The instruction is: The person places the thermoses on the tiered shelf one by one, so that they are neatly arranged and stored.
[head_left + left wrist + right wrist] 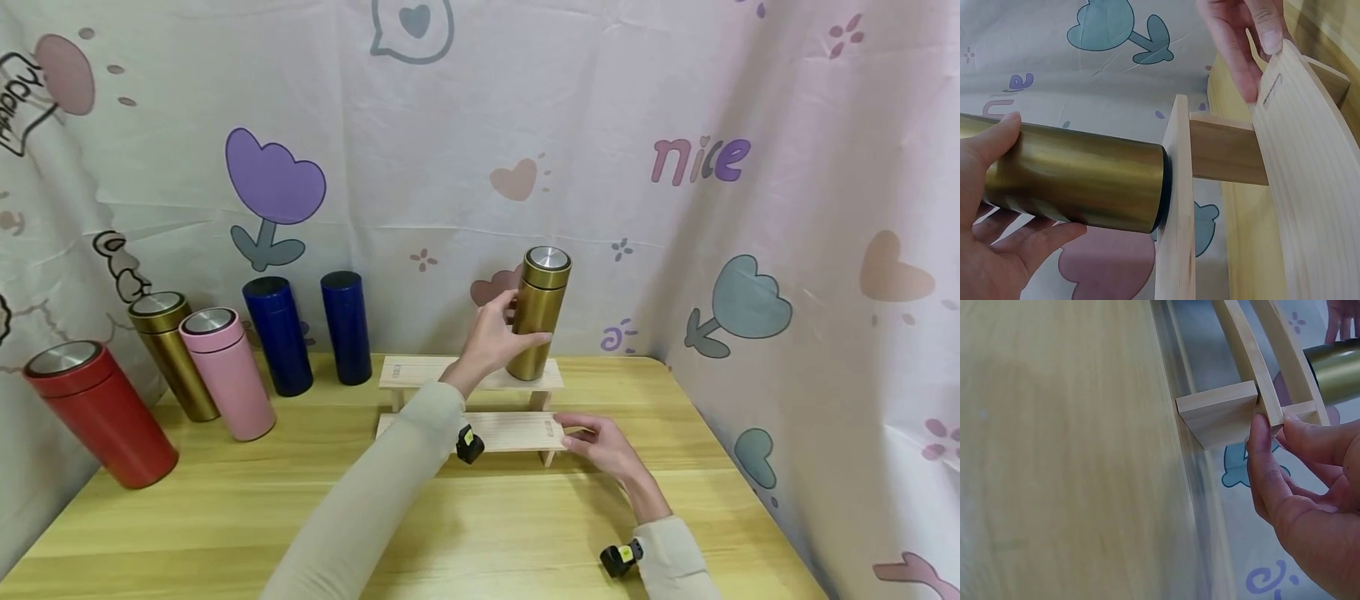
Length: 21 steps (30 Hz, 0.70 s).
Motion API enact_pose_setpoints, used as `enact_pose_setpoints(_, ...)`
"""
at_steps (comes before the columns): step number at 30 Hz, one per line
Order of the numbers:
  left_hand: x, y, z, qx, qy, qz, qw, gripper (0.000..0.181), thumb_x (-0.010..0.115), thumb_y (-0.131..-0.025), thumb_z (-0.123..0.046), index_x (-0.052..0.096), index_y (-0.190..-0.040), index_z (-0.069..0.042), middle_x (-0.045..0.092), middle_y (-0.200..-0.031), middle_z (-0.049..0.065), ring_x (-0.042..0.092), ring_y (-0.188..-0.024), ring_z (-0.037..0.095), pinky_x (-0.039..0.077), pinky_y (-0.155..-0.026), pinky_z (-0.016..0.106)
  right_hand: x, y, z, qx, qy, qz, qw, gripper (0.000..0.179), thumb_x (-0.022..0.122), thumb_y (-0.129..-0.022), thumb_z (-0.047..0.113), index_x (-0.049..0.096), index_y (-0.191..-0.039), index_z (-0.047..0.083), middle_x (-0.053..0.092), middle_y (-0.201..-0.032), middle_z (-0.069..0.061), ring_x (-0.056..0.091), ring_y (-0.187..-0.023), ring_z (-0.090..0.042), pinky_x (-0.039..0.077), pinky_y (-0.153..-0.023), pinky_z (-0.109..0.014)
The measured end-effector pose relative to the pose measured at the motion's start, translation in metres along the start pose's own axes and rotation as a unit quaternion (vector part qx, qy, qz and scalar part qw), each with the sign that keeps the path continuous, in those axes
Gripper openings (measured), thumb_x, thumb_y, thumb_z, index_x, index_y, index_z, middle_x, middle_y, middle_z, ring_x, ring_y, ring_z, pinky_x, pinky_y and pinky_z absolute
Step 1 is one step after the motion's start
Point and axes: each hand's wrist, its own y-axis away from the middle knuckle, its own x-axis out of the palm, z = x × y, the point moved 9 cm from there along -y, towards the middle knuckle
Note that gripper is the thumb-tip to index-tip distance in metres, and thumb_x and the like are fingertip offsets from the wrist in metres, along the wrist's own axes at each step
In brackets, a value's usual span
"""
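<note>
A gold thermos bottle with a silver-topped lid stands at the right end of the upper board of a two-step wooden rack. My left hand grips its body, thumb on one side and fingers on the other. In the left wrist view the base of the gold thermos is right at the board's surface. My right hand pinches the right end of the lower board. The right wrist view shows the thumb and fingers of that hand on either face of the board's end.
To the left on the wooden table stand a red thermos, a second gold one, a pink one and two blue ones. A patterned curtain hangs behind the table and along its sides.
</note>
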Motion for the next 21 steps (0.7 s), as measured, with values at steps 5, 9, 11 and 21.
enact_pose_setpoints(5,0.0031,-0.0003,-0.0022,0.001,-0.011,-0.004,0.9999,0.077,0.092,-0.078,-0.030,0.056,-0.143,-0.011,0.068,-0.133,0.012,0.069,-0.119,0.030,0.059,-0.099,0.046,0.0011,-0.0008,0.0008,-0.001,0.004,-0.001,1.0000,0.041,0.066,-0.097,0.001,0.060,-0.137,-0.009,0.057,-0.144,-0.031,0.062,-0.127,-0.044,0.058,-0.093,-0.019)
enact_pose_setpoints(9,0.0032,-0.0013,-0.0032,-0.001,-0.022,-0.007,0.9997,0.077,0.092,-0.077,-0.030,0.056,-0.143,-0.011,0.068,-0.134,0.011,0.070,-0.119,0.029,0.059,-0.099,0.045,0.0015,-0.0013,0.0020,-0.002,0.013,-0.004,0.9999,0.041,0.067,-0.097,0.001,0.061,-0.136,-0.009,0.057,-0.144,-0.031,0.063,-0.127,-0.043,0.059,-0.093,-0.020)
enact_pose_setpoints(11,0.0029,-0.0017,-0.0030,-0.002,-0.024,-0.007,0.9997,0.078,0.092,-0.077,-0.030,0.056,-0.143,-0.011,0.068,-0.135,0.011,0.069,-0.120,0.029,0.059,-0.100,0.044,0.0020,-0.0017,0.0017,0.001,0.016,-0.008,0.9998,0.041,0.067,-0.096,0.000,0.061,-0.136,-0.008,0.057,-0.144,-0.030,0.064,-0.125,-0.042,0.059,-0.093,-0.020)
enact_pose_setpoints(21,-0.0008,-0.0016,0.0007,-0.019,-0.032,-0.008,0.9993,0.079,0.091,-0.080,-0.029,0.053,-0.146,-0.009,0.065,-0.138,0.012,0.068,-0.122,0.030,0.059,-0.101,0.044,0.0053,-0.0038,0.0011,0.011,0.020,-0.019,0.9996,0.040,0.067,-0.096,-0.001,0.063,-0.136,-0.005,0.058,-0.145,-0.028,0.064,-0.126,-0.042,0.059,-0.097,-0.024)
